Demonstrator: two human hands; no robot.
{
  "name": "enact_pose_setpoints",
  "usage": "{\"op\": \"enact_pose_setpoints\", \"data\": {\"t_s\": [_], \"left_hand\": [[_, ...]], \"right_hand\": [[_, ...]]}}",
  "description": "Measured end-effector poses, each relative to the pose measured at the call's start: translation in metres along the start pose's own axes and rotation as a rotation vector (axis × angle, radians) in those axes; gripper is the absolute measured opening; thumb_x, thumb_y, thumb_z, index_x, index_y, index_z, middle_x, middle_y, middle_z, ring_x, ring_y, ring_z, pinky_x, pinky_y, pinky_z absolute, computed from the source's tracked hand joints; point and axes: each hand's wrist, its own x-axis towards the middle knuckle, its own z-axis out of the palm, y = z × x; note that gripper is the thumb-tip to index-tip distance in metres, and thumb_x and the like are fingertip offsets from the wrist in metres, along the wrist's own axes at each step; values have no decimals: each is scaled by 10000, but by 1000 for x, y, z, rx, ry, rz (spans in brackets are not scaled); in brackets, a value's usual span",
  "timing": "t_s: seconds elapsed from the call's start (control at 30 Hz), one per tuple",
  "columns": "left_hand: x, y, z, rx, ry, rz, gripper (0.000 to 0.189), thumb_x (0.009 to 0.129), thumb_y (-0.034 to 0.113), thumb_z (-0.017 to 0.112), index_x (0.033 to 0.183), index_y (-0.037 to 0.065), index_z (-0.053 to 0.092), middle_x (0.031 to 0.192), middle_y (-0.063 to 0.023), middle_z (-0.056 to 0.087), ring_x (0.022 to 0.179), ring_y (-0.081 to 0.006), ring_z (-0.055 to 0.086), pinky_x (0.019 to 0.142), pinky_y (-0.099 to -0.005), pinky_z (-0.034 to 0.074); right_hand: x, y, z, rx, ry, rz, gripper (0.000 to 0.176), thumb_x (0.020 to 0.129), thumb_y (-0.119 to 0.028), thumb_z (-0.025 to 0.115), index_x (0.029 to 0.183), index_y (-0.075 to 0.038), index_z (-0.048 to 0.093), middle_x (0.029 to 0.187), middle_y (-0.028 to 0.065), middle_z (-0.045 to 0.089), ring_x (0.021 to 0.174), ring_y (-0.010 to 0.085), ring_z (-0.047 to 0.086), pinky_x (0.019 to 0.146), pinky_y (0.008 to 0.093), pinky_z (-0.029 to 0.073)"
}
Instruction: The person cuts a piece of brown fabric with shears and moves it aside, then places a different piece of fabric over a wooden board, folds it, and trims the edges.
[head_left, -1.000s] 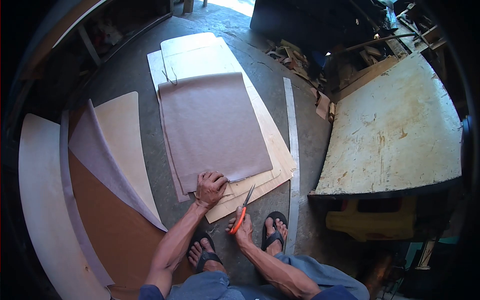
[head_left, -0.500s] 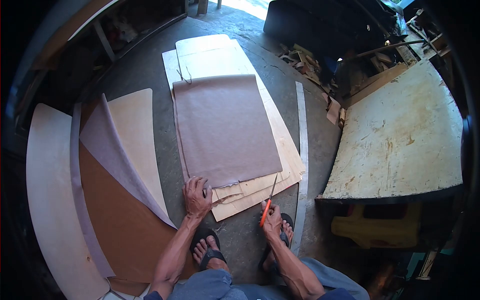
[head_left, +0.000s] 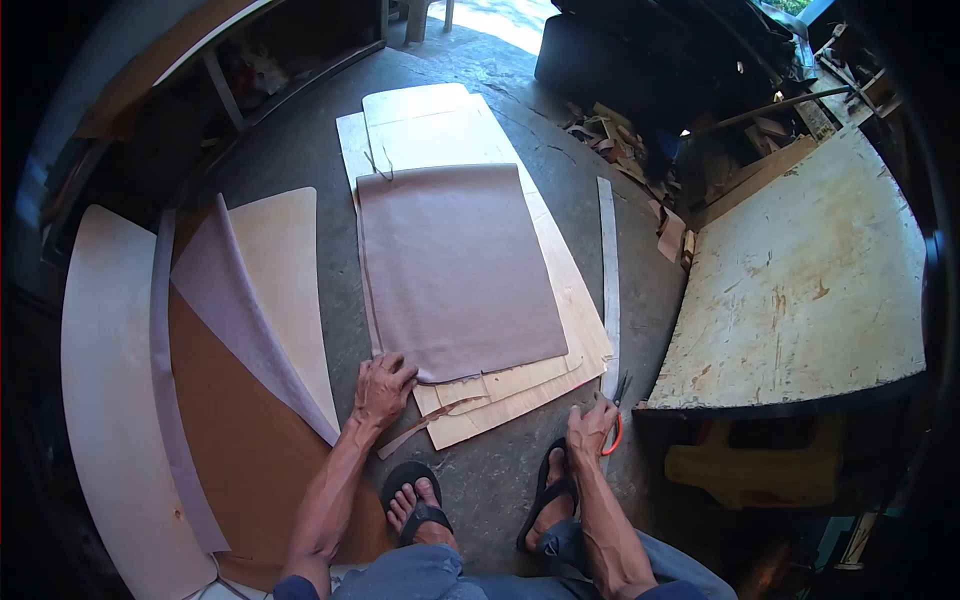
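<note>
My left hand (head_left: 383,388) is closed at the near left corner of a folded mauve sheet (head_left: 460,270), which looks like leatherette with its backing outward. The sheet lies on stacked plywood panels (head_left: 580,340) on the floor. My right hand (head_left: 592,425) grips orange-handled scissors (head_left: 617,436), off the near right corner of the plywood. The scissor blades point away from me, over the long flat strip. A narrow brown offcut (head_left: 425,424) lies across the plywood edge and down onto the floor, just right of my left hand.
On the left, a brown sheet with mauve backing (head_left: 250,420) covers pale boards (head_left: 105,380). A long flat metal-looking strip (head_left: 608,270) lies to the right. Beyond it stands a worn pale tabletop (head_left: 800,280). Wood scraps (head_left: 612,138) are piled at the back right.
My right hand has moved right with the scissors, away from the sheet's near edge. The brown offcut now reaches onto the floor. My left hand stays at the sheet's corner.
</note>
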Motion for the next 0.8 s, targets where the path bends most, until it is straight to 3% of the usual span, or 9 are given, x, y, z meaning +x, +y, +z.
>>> {"op": "enact_pose_setpoints", "data": {"t_s": [0.13, 0.3, 0.4, 0.6, 0.63, 0.67, 0.73, 0.77, 0.8], "left_hand": [[15, -2, -2, 1, 42, 21, 157, 836, 174, 691, 960, 76, 694, 950, -94, 665, 972, -289, 624, 852, -421, 444], [79, 8, -32, -144, 203, -7, 125, 882, 137, 646, 956, 37, 659, 857, -139, 663, 852, -334, 645, 755, -419, 479], [111, 18, -47, -240, 162, 66, 114, 910, 117, 606, 968, 22, 633, 860, -176, 663, 791, -390, 647, 701, -453, 499], [116, 49, -69, -150, -227, 2, 172, 941, 162, 566, 967, 13, 649, 839, -215, 673, 784, -394, 667, 710, -469, 520], [115, 53, -72, -151, -253, -4, 181, 932, 173, 593, 983, 16, 668, 849, -199, 688, 797, -355, 685, 730, -432, 531], [114, 53, -71, -145, -244, 0, 181, 932, 173, 593, 983, 16, 668, 849, -199, 688, 797, -355, 685, 730, -432, 531], [115, 56, -77, -336, -268, -25, 199, 907, 190, 647, 995, 13, 672, 856, -178, 702, 799, -299, 697, 746, -390, 534], [114, 56, -82, -356, -257, -24, 254, 874, 233, 692, 997, 12, 677, 904, -177, 714, 845, -316, 702, 769, -385, 536], [116, 54, -85, -349, -248, -23, 254, 874, 233, 692, 997, 12, 677, 904, -177, 714, 845, -316, 702, 769, -385, 536]], "right_hand": [[25, -42, 10, 203, -221, -341, 466, 833, -205, 605, 1234, 28, 567, 1196, 254, 547, 1122, 392, 539, 1008, 441, 424], [39, -86, 12, 325, -243, -442, 438, 848, -203, 634, 1217, 27, 580, 1116, 234, 579, 1064, 364, 569, 959, 424, 454], [32, -103, 9, 388, -280, -460, 468, 851, -206, 682, 1245, 15, 560, 1095, 220, 581, 1034, 345, 576, 919, 413, 469], [21, -162, -11, 220, -94, -831, 673, 776, -221, 780, 1349, -94, 449, 1234, 190, 497, 1108, 365, 502, 949, 481, 411], [22, -174, -14, 207, -89, -854, 547, 778, -235, 770, 1244, -110, 512, 1170, 150, 527, 1075, 331, 518, 890, 466, 416], [27, -181, -13, 212, -81, -859, 547, 778, -235, 770, 1244, -110, 512, 1170, 150, 527, 1075, 331, 518, 890, 466, 416], [38, -192, -6, 145, -246, -951, 312, 814, -212, 709, 1077, -109, 577, 1052, 106, 574, 1005, 304, 552, 819, 450, 422], [43, -196, 1, 132, -189, -1017, 126, 843, -165, 634, 952, -110, 604, 943, 78, 595, 927, 282, 583, 790, 443, 424], [45, -201, -2, 137, -183, -1025, 126, 843, -165, 634, 952, -110, 604, 943, 78, 595, 927, 282, 583, 790, 443, 424]]}}
